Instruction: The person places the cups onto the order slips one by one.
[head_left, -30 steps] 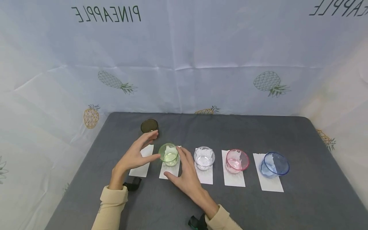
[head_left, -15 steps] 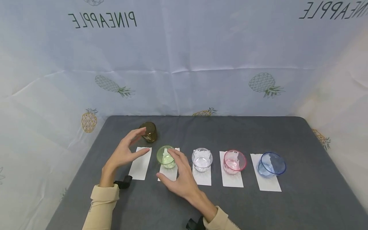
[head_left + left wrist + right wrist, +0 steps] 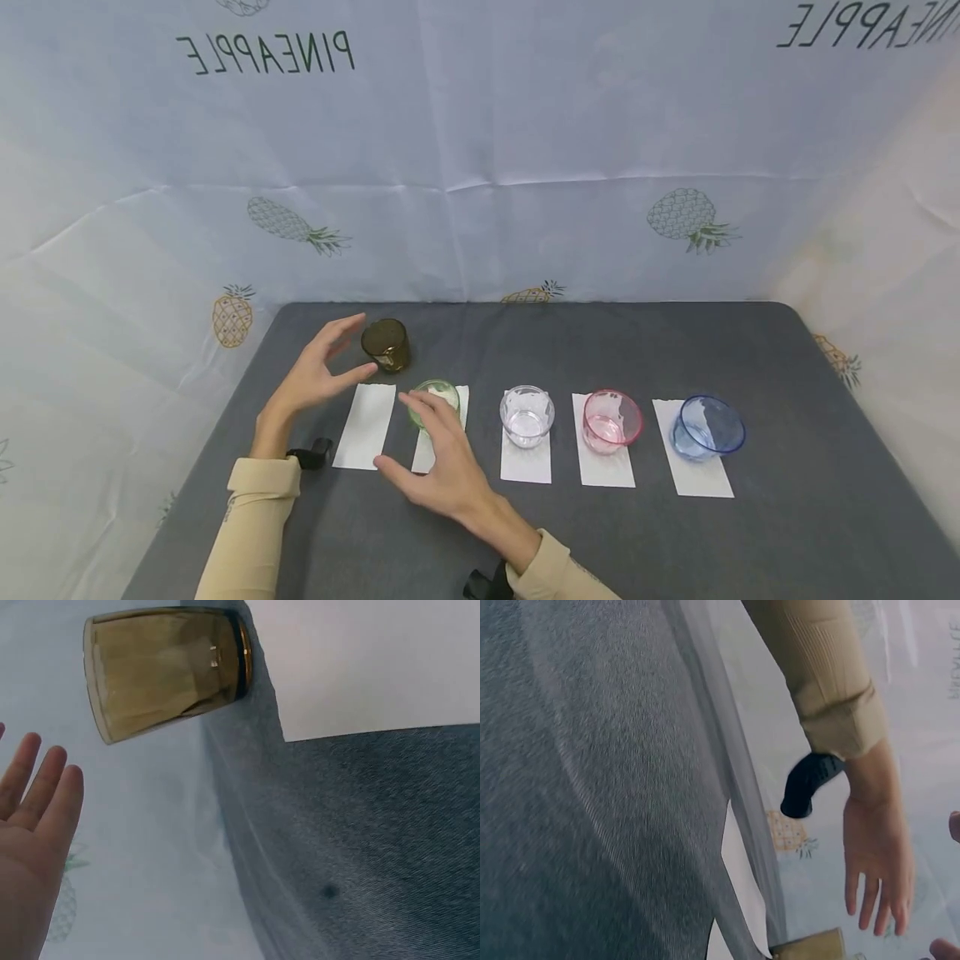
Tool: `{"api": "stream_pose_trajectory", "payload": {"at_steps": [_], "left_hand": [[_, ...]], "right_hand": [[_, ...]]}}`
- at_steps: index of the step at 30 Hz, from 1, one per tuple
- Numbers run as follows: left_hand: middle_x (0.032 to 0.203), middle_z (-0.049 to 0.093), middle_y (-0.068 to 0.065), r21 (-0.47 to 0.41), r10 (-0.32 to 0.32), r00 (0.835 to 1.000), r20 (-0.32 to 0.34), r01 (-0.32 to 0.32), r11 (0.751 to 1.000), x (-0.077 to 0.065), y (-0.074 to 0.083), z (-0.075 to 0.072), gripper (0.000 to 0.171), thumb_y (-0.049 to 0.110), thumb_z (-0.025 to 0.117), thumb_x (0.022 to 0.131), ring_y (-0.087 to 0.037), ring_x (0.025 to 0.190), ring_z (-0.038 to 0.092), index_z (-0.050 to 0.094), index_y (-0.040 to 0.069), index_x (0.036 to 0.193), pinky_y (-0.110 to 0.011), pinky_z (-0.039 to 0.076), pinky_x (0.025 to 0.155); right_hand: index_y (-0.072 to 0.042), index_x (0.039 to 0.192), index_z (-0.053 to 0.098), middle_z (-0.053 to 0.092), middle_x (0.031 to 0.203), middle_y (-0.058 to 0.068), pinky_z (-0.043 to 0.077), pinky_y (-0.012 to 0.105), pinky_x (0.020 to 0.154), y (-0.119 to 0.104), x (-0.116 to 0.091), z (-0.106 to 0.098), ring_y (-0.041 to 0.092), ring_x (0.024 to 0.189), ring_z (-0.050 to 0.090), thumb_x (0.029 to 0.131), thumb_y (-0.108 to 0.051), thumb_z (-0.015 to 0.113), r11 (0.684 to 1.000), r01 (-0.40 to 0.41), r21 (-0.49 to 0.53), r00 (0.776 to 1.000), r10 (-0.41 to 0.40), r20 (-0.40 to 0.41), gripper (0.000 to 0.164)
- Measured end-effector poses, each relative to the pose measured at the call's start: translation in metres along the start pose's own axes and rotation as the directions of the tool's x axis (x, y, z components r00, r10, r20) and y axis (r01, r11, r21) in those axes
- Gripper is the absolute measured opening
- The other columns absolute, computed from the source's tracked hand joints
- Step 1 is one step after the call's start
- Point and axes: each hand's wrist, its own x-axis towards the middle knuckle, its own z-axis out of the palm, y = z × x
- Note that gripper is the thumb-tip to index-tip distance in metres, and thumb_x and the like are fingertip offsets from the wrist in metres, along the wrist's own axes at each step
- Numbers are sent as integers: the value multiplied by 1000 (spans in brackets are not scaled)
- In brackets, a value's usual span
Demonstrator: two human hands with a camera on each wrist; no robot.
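My left hand (image 3: pixel 311 375) is just left of a brown glass (image 3: pixel 387 345), apart from it, with its fingers extended and thumb spread. In the left wrist view this glass (image 3: pixel 165 675) stands on the table beyond the fingers (image 3: pixel 60 802). My right hand (image 3: pixel 442 471) hovers in front of a green glass (image 3: pixel 447 393) and hides much of it; its fingers are spread and hold nothing. Only bits of the right fingertips (image 3: pixel 945 949) show at the right wrist view's edge, where my left hand (image 3: pixel 879 859) also appears.
A bare white paper (image 3: pixel 365 429) lies in front of the brown glass. Rightward, a clear glass (image 3: pixel 527 417), a pink glass (image 3: pixel 612 423) and a blue glass (image 3: pixel 707 429) stand on their own papers. A pineapple-print cloth (image 3: pixel 562 125) hangs behind the grey table (image 3: pixel 637 542).
Both hands have drifted left, away from around the green glass. The left hand uncovers the brown glass, and the right hand now covers more of the green one. The glasses keep their places.
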Motion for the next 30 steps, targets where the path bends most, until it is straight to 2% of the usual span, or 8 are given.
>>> {"api": "stream_pose_trajectory", "payload": {"at_steps": [7, 11, 15, 23, 30], "left_hand": [[160, 34, -20, 19, -34, 999, 31, 33, 999, 13, -4, -5, 80, 13, 77, 91, -44, 146, 35, 35, 12, 159, -65, 31, 120], [162, 30, -20, 17, -54, 997, 58, 53, 998, 21, -8, -4, 83, 15, 77, 92, -45, 147, 33, 31, 14, 161, -65, 28, 122], [163, 27, -21, 15, -82, 994, 72, 82, 997, 26, -12, -4, 85, 16, 77, 92, -45, 148, 31, 29, 15, 162, -62, 28, 123], [165, 24, -20, 0, -107, 991, 85, 108, 994, 30, -18, -1, 88, 18, 78, 91, -43, 151, 28, 27, 14, 162, -61, 28, 124], [167, 23, -18, -4, -118, 988, 95, 119, 993, 34, -18, 2, 90, 20, 79, 90, -44, 152, 27, 26, 15, 163, -61, 27, 124]], "right_hand": [[-17, 155, 42, 50, 150, 3, 48, 37, 113, -7, 5, 24, 18, 138, 51, 88, -37, 79, 998, 54, -13, 995, -53, 86, 79], [-15, 154, 43, 49, 151, 2, 48, 31, 113, -4, 3, 40, 16, 139, 50, 90, -41, 76, 993, 95, -67, 987, -85, 138, 77], [-14, 152, 45, 50, 151, 3, 47, 31, 114, 1, 3, 52, 16, 141, 50, 92, -43, 73, 987, 118, -111, 981, -99, 164, 72], [-8, 150, 48, 53, 150, 12, 48, 37, 114, 18, 7, 67, 23, 142, 50, 96, -40, 67, 981, 110, -162, 983, -83, 162, 65], [-9, 152, 46, 51, 152, 13, 48, 38, 114, 35, 3, 78, 26, 143, 50, 100, -43, 60, 963, 86, -254, 975, -28, 222, 63]]}}
